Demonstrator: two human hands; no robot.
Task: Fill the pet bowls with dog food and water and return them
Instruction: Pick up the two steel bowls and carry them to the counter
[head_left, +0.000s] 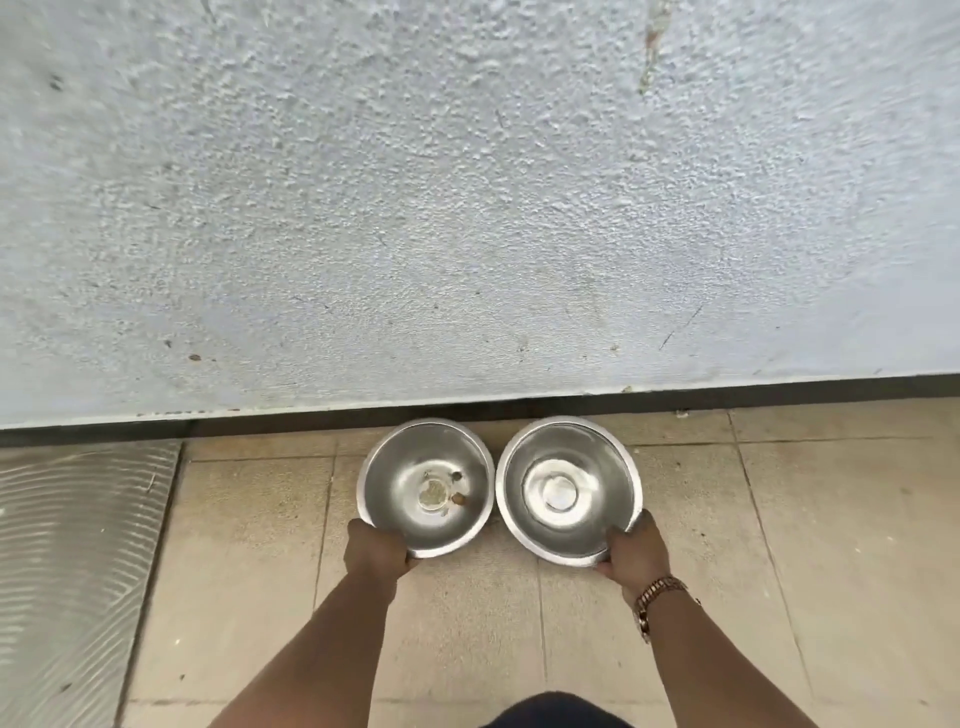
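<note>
Two shiny steel pet bowls sit side by side, rims almost touching, near the foot of a wall. The left bowl (410, 467) holds only a few brown crumbs and a pale stain at its bottom. The right bowl (597, 467) has nothing visible inside. My left hand (376, 551) grips the near rim of the left bowl. My right hand (636, 553), with a watch on the wrist, grips the near rim of the right bowl. Whether the bowls rest on the floor or are lifted is unclear.
A rough, pale grey wall (467, 208) rises just behind the bowls, with a dark strip along its base. The floor (779, 519) is beige tile. A ribbed metal plate (78, 545) lies on the left. Dark clothing shows at the bottom edge.
</note>
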